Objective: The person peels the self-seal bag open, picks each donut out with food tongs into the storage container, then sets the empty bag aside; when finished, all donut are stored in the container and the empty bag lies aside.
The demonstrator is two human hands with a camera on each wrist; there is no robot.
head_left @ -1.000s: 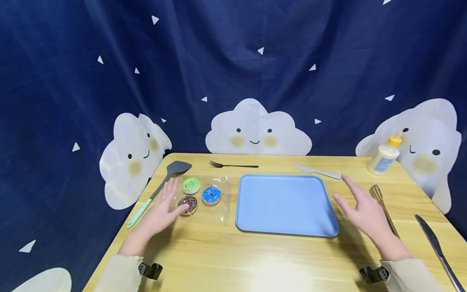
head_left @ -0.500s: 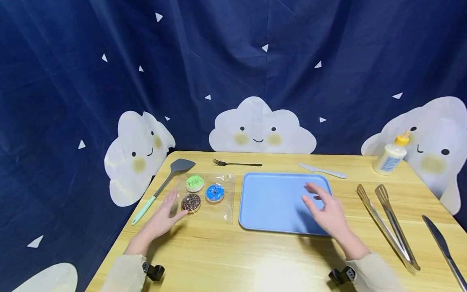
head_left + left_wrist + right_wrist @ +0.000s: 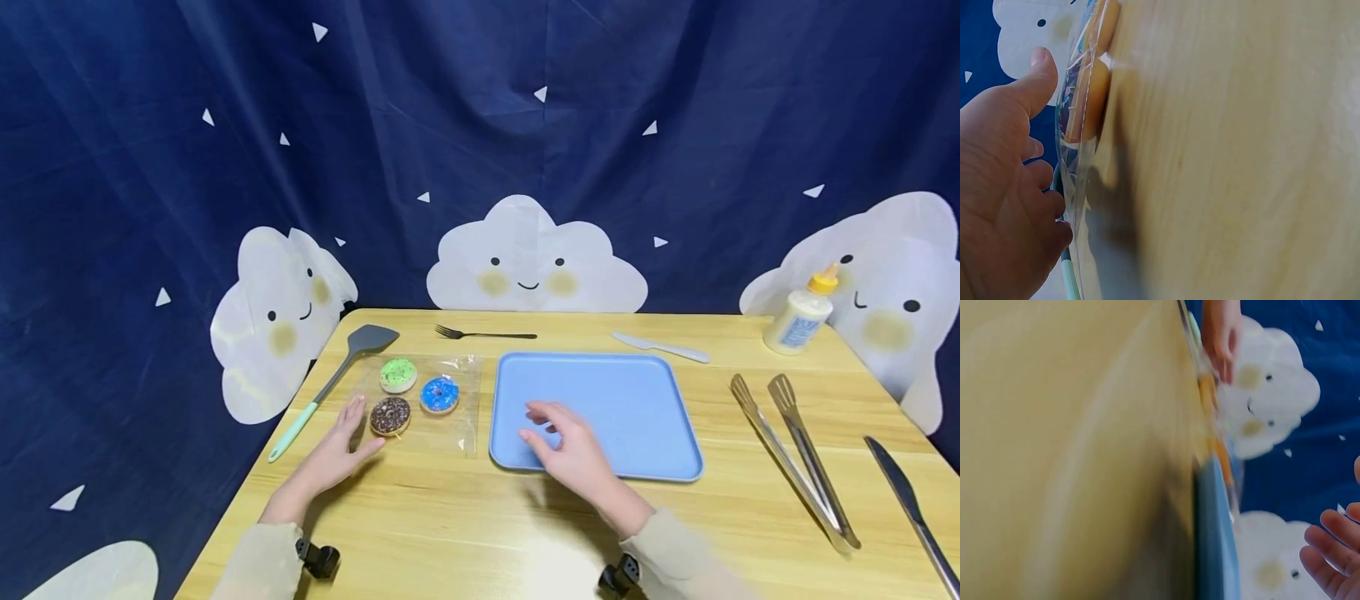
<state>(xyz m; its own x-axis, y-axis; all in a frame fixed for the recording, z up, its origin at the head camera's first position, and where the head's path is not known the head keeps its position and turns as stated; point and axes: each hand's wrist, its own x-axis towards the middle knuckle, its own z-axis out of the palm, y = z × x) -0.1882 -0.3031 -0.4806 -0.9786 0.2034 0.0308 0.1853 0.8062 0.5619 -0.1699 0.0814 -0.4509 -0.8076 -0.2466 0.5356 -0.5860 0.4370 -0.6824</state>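
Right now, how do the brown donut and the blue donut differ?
Colour: the brown donut has a dark topping with pale specks, while the blue donut has bright blue icing.
Place: the brown donut is nearer the left hand, the blue donut nearer the tray.
Shared: both are round, look similar in size and lie in the same clear bag.

Right grip (image 3: 573, 454) shifted left over tray (image 3: 615, 400); tongs (image 3: 813, 462) uncovered; left thumb (image 3: 366, 452) now beside dark doughnut (image 3: 390, 415)

Fingers (image 3: 1327, 548) near blue tray (image 3: 1213, 531), left hand (image 3: 1220, 337) beyond, table (image 3: 1072, 425), cloud-print curtain (image 3: 1329, 444)
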